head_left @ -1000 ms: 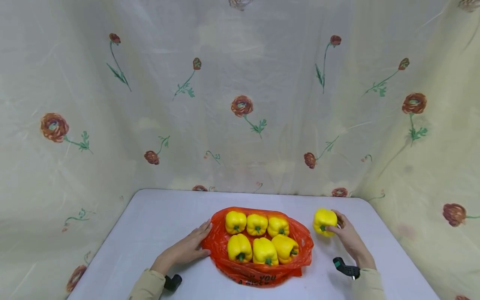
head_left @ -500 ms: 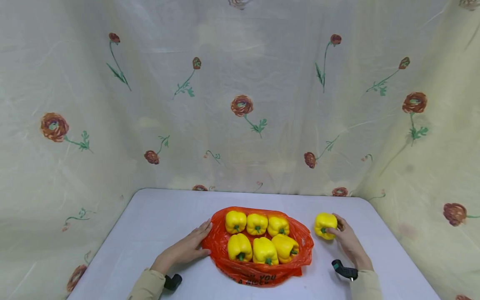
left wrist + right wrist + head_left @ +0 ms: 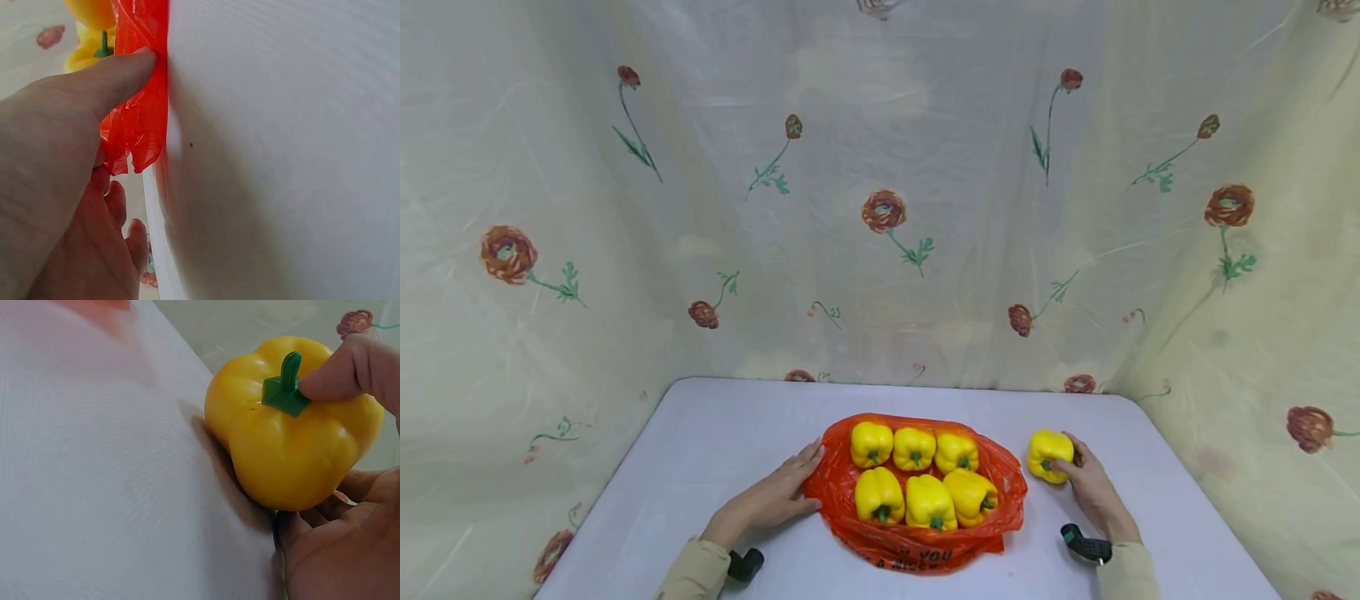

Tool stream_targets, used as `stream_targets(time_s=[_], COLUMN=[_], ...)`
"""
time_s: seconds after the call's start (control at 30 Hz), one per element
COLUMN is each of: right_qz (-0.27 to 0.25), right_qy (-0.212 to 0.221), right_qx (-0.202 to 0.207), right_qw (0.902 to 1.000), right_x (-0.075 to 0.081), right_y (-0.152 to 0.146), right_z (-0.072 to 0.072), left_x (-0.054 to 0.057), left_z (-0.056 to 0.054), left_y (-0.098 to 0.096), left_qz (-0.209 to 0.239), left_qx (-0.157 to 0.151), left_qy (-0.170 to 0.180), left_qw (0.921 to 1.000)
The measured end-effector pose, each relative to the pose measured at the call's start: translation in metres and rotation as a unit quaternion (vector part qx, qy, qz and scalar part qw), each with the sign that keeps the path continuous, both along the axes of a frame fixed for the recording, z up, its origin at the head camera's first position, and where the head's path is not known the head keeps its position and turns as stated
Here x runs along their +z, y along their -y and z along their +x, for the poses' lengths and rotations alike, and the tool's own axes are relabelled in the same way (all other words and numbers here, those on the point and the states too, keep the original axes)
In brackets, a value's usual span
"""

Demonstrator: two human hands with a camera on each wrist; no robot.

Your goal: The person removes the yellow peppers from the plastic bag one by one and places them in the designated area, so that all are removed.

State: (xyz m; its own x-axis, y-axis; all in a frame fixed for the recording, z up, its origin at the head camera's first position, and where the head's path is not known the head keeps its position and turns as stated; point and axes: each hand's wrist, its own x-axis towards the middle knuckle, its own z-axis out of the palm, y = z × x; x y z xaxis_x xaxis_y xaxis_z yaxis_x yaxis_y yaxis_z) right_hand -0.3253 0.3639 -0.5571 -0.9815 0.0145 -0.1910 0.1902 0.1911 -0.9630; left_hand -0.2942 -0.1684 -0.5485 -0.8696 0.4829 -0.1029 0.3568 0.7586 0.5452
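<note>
ok so I'm in the room w/ someone at a white counter (image 3: 722, 425), and it's yellow peppers everywhere tbh. The right hand (image 3: 1096, 483) has hold of a single yellow pepper (image 3: 1047, 454) on the person's right, well off to the side of an unrolled red plastic bag (image 3: 1009, 479). Right fingers are curled round it, thumb on top by the green stem (image 3: 284, 394), the others on the far side & underneath. From the rt wrist cam the pepper's low against the counter, but tbh can't tell if its full weight is down or not.

The left hand (image 3: 767, 496) isn't gripping anything afaict: fingers pretty straight & slightly spread, tips + thumb touching the bag's left edge.

Bag's wide at the top w/ 6 more peppers (image 3: 930, 502) inside, 2 rows of 3. Back row is lined up neatly w/ stems toward the person; front rt one is tipped over, stem pointing to the right. There's black lettering (image 3: 936, 556) on the near side of the bag, partly crumpled, I can read "YOU".

Other stuff fyi: beige sleeves (image 3: 696, 571), a dark gadget (image 3: 1086, 546) on the rt wrist, another dark one (image 3: 746, 566) on the left, & pale cloth (image 3: 955, 167) w/ red flowers hung behind and on both sides.
</note>
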Motion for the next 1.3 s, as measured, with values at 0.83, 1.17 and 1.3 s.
stream_targets(time_s=[0.83, 1.17, 1.3], right_qz=[0.092, 0.109, 0.107], right_qy=[0.025, 0.051, 0.047], right_qx=[0.021, 0.018, 0.021], right_qw=[0.9953, 0.9926, 0.9929], right_x=[0.019, 0.021, 0.021], right_y=[0.002, -0.001, -0.003], right_z=[0.004, 0.005, 0.006], left_x=[0.0, 0.001, 0.001], left_z=[0.001, 0.0, 0.002], left_y=[0.0, 0.0, -0.001], left_qz=[0.005, 0.004, 0.004], left_qx=[0.008, 0.001, 0.0], left_qy=[0.004, 0.002, 0.004], left_qw=[0.9999, 1.0, 1.0])
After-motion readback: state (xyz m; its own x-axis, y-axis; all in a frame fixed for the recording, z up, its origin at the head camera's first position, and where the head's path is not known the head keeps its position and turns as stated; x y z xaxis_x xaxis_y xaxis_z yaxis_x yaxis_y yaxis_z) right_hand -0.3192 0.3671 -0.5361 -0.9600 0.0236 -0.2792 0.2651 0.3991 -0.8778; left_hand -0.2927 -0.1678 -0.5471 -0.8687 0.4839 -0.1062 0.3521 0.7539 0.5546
